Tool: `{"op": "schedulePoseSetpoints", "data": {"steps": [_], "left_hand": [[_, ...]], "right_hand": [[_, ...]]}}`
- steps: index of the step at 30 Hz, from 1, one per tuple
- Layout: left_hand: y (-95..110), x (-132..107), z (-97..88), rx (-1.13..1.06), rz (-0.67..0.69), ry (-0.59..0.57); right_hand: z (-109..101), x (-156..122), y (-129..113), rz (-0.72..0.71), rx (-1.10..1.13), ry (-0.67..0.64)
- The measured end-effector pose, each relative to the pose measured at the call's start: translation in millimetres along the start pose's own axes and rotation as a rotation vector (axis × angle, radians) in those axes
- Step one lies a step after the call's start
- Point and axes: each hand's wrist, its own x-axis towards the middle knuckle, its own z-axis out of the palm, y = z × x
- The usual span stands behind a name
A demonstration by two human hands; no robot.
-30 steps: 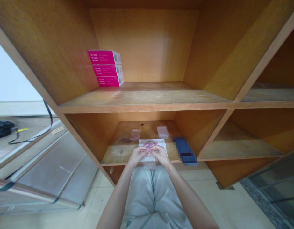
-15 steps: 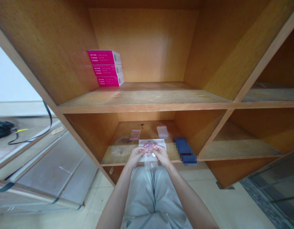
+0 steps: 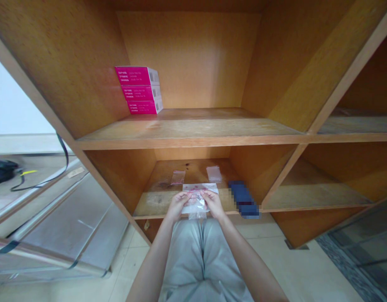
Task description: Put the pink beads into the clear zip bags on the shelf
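Note:
Between my two hands a clear plastic zip bag (image 3: 197, 205) is stretched by its pink-edged top, its lower end hanging over the shelf's front edge. My left hand (image 3: 180, 203) pinches the left end of that edge; my right hand (image 3: 211, 201) pinches the right end. Beneath the bag lies a white printed sheet (image 3: 209, 186) with small pinkish-red bits or print, partly hidden by the bag and hands. Behind it on the shelf rest a small bag with pinkish contents (image 3: 178, 177), to the left, and a pale flat bag (image 3: 214, 174), to the right.
A dark blue pixelated object (image 3: 243, 199) lies right of the sheet, over the shelf's front edge. On the upper shelf (image 3: 196, 126) three pink boxes (image 3: 139, 92) are stacked at the left. A metal-framed rack (image 3: 76, 222) stands left of the cabinet.
My hands have moved slightly apart, and the bag's top edge is now spread straight between them. The bag lies flatter over the sheet; the other things have stayed put.

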Motion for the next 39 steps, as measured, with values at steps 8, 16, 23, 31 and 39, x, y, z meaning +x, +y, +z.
{"op": "schedulePoseSetpoints", "data": {"steps": [8,16,23,31,39], "left_hand": [[3,-1,0.7,0.021,-0.018,-0.008],[12,-7,8.6,0.106,0.023,-0.103],[15,-10,9.3,0.188,0.024,-0.225],[3,-4,4.7,0.138,0.047,-0.092],[3,-3,5.1,0.085,0.061,-0.024]], "right_hand": [[1,2,3,0.000,0.059,0.038],[1,4,-5,0.039,0.224,0.092],[0,7,-9,0.091,0.401,0.142],[3,2,-9,0.075,0.303,0.090],[1,4,-5,0.103,0.317,0.088]]}}
